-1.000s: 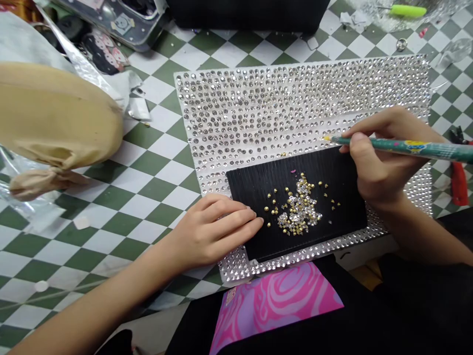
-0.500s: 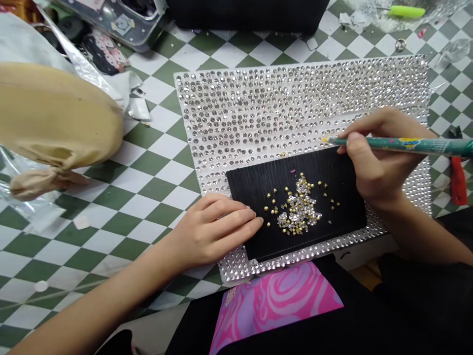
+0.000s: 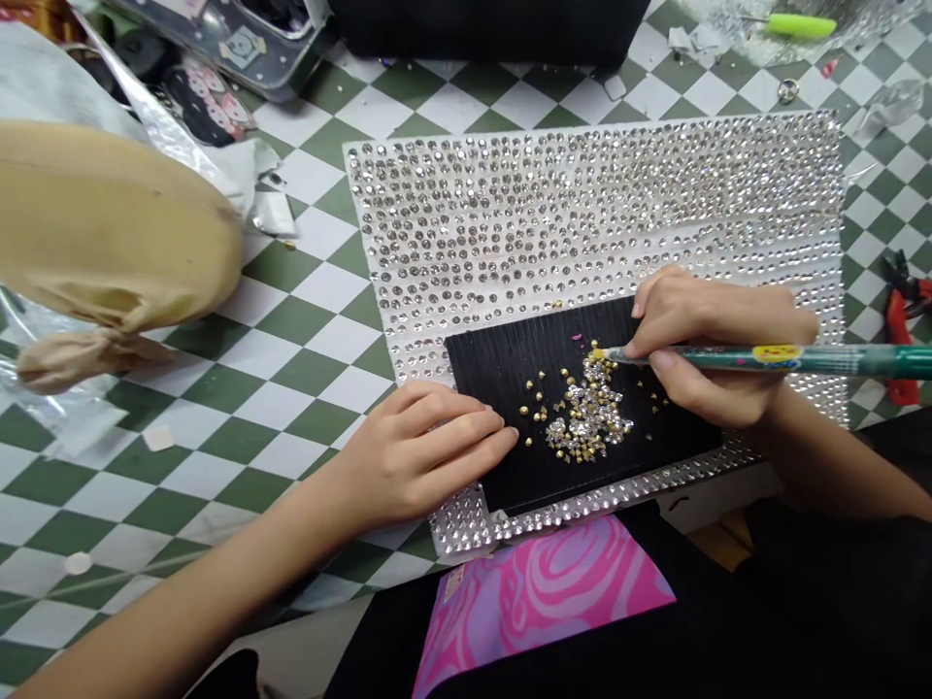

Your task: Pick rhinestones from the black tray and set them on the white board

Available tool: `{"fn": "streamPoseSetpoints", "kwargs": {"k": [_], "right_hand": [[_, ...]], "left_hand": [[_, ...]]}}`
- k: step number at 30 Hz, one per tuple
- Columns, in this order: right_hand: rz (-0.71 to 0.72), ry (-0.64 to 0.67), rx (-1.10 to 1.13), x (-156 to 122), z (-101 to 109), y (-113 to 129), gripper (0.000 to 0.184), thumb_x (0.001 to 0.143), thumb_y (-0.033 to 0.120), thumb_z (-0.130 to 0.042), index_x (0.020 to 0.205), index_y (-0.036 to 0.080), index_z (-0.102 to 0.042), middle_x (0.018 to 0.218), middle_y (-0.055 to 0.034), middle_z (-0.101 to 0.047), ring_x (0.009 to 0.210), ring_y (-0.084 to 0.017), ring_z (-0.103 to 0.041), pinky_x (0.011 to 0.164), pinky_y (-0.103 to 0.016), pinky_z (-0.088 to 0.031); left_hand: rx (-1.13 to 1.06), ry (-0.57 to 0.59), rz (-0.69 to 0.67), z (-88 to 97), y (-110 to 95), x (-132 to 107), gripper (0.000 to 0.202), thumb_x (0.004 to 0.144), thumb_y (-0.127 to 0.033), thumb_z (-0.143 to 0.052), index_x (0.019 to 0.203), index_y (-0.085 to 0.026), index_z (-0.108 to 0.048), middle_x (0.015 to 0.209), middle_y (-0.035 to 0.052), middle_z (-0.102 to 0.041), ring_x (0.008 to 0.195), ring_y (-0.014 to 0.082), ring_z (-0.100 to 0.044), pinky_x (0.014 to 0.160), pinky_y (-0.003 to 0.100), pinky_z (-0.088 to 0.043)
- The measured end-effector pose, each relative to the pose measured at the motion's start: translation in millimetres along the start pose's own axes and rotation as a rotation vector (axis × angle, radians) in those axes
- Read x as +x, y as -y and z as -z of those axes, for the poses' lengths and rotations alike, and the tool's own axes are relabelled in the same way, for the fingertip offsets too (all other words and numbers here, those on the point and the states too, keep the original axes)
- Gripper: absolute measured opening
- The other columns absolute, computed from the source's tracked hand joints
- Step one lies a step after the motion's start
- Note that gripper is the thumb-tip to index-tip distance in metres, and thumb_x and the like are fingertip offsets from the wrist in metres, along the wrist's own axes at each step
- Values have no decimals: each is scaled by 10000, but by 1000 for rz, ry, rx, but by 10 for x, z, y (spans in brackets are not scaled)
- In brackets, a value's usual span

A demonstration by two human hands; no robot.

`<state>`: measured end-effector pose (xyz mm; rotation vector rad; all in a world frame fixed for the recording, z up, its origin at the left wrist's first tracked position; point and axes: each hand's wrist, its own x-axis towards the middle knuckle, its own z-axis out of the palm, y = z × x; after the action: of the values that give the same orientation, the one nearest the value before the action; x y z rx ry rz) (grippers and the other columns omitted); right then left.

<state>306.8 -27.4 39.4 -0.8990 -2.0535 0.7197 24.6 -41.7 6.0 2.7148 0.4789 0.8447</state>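
A white sheet covered in rows of clear rhinestones lies on the green and white checked table. On its near part rests a black board carrying a small heap of loose silver and gold rhinestones. My right hand is closed on a green pen-like picker tool, whose yellow tip touches the top of the heap. My left hand lies on the board's left edge, fingers loosely curled and resting flat, holding nothing.
A tan padded object sits at the left. A pink swirled packet lies at the near edge. Red-handled pliers lie at the right, a patterned tin and a dark case at the back.
My right hand brought the picker tool down and left, from the rhinestone sheet above the board to the heap of loose stones. My left hand stayed still.
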Motion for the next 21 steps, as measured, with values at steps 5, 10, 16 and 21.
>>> {"fn": "streamPoseSetpoints", "kwargs": {"k": [5,10,16,21], "right_hand": [[1,24,-28,16,-13,11,112,710,120,-526,687,203,-599,562,43,-558,492,-74,-507,594,-293,-472],[-44,-99,-21,-14,7,26,129,683,114,-540,680,219,-616,549,37,-573,488,-97,-520,588,-327,-480],[-187,-554,-269,-29,69,-88,121,652,72,-595,646,167,-669,585,-30,-620,502,-120,-529,475,-306,-371],[-192,-541,-424,-1,86,-171,102,654,96,-591,606,152,-662,544,-9,-609,471,-97,-522,461,-266,-409]], "left_hand": [[-12,-4,3,-19,-5,-29,187,934,-147,-476,992,-162,-653,891,14,-691,882,119,-596,785,271,-453],[-7,7,4,8,-8,1,194,934,-143,-469,980,-172,-655,877,6,-693,869,112,-596,778,268,-456],[-38,14,-6,13,-5,-2,184,924,-122,-486,992,-133,-656,887,25,-693,881,133,-588,782,288,-444],[-22,13,1,6,1,-28,192,932,-143,-476,1004,-159,-654,893,17,-698,884,121,-604,778,282,-455]]}}
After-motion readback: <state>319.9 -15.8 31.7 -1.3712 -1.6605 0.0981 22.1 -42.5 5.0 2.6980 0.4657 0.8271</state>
